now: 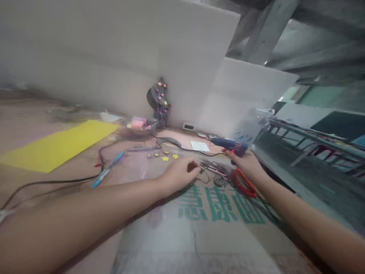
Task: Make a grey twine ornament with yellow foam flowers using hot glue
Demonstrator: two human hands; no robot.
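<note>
My left hand (180,174) rests on a cardboard sheet (199,224) printed with green characters, fingers curled in a pinch on something small I cannot make out. My right hand (245,161) is wrapped around a blue glue gun (228,144), held just above the table at the right. Between the hands lie thin wire pieces (212,169) and red-handled scissors (244,183). Small yellow flower cut-outs (165,156) sit beyond my left hand.
A yellow sheet (57,146) lies at the left. A blue pen (108,169) and a black cable (71,179) cross the table. A dark ornament with coloured beads (159,101) stands against white foam boards (171,57). The table edge drops off at the right.
</note>
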